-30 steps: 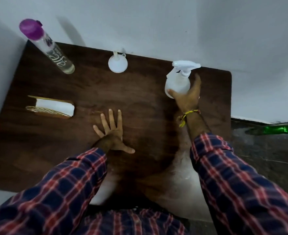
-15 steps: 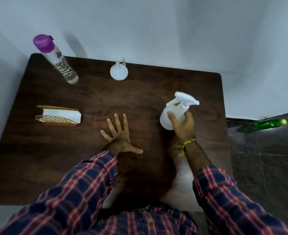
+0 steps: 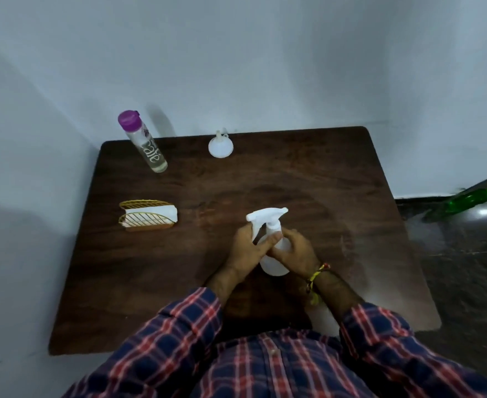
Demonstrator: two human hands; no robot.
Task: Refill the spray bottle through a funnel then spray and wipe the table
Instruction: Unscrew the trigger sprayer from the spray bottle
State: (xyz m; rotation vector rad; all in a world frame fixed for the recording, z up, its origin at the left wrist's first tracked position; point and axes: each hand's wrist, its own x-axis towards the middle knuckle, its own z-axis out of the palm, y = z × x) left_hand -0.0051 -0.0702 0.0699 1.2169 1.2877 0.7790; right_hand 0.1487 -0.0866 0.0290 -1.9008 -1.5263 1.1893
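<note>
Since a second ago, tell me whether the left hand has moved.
Yes. The left hand has left the table and gone right, away from the napkin holder, onto the spray bottle.

To my far right a green bottle [image 3: 470, 200] with a yellow-green cap lies on the dark floor [image 3: 463, 268], close to the foot of the pale wall [image 3: 236, 58]. I can see my plaid shirt [image 3: 279, 366] at the bottom of the view.

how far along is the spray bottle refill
Early. Both hands, left hand and right hand, grip the white spray bottle, its trigger head on. The funnel and purple-capped bottle stand untouched at the table back. Filling, spraying, wiping with napkins remain.
</note>
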